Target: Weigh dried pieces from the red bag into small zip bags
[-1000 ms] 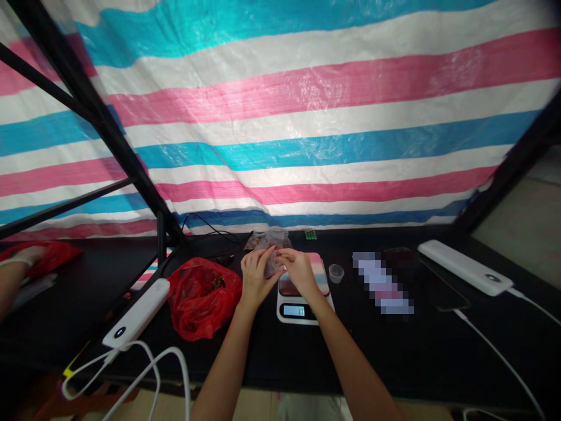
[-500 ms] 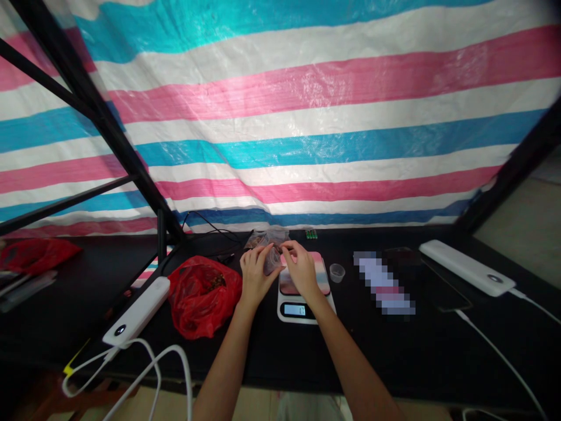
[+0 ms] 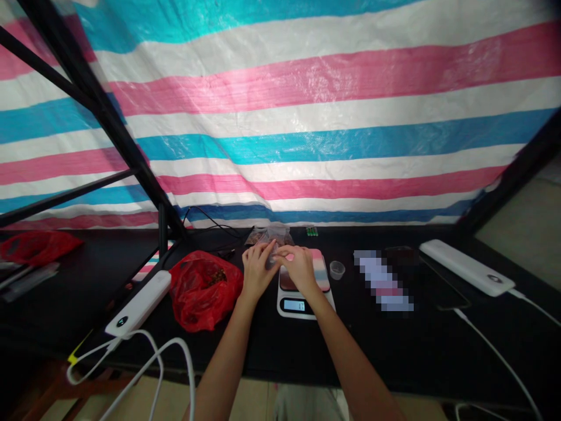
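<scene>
Item count: two hands, one small clear bag, one scale, two red bags, two white power banks, one small cup, one heap of clear bags.

The left hand [image 3: 256, 272] and the right hand [image 3: 300, 268] meet fingertip to fingertip. Both have the fingers pinched closed on the small clear bag [image 3: 272, 259]. The bag is held between them, over the rear left corner of the scale [image 3: 302, 286]. Its contents cannot be made out.

The near red bag [image 3: 204, 289] lies just left of the left hand. The far red bag [image 3: 35, 245] is well apart at the left edge. The cup [image 3: 336, 269] stands just right of the scale. The heap of clear bags [image 3: 269, 235] lies directly behind the hands, against the striped tarp [image 3: 307, 117].

The counter [image 3: 394, 351] is bare between the scale and its front edge. The left power bank [image 3: 140, 303] overhangs the front left; the right power bank [image 3: 467, 266] sits far right. A black post [image 3: 162, 231] stands behind the near red bag.
</scene>
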Available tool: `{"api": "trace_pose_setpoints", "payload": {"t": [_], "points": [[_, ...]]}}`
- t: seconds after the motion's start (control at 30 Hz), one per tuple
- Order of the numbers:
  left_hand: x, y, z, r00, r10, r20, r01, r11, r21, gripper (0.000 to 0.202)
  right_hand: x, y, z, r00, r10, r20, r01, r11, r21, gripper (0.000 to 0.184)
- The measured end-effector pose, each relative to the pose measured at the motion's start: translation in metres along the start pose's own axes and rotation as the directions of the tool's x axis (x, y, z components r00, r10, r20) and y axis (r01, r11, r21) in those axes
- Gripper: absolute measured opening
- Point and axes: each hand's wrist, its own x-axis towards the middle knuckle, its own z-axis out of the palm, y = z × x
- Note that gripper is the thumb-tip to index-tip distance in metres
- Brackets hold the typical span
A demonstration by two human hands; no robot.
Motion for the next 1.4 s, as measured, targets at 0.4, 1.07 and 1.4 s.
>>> {"api": "trace_pose_setpoints", "payload": {"t": [0.4,1.07,1.4], "points": [[-0.004,0.004,-0.003,0.988,-0.152,-0.002,0.149,0.973,-0.174,0.044,-0.024,0.009,-0.039,0.948,-0.033,-0.316,0.064,0.994,0.090,0.020],[0.016,0.039,-0.029,0.902,0.190,0.387,-0.083,0.957,-0.277,0.074,-0.078,0.088,-0.070,0.984,0.082,-0.156,-0.136,0.919,-0.371,0.035],[-0.074,-0.067,-0.161,0.936,-0.301,0.181,0.305,0.952,0.004,0.032,-0.068,0.040,-0.055,0.932,-0.067,-0.355,0.033,0.994,-0.101,0.035]]}}
